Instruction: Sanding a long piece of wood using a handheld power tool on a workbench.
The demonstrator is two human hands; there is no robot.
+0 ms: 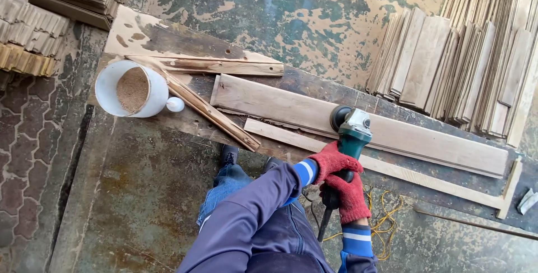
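While both my gloved hands, left (334, 161) and right (350, 196), clench the green grinder (352, 130) on the long plank (314, 113) along the counter's (168, 37) near edge, sanding proceeds; steady lengthwise passes seem required.

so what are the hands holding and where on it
Both gloved hands grip a green angle grinder by its body: left hand nearer the head, right hand at the rear, where the cord leaves.
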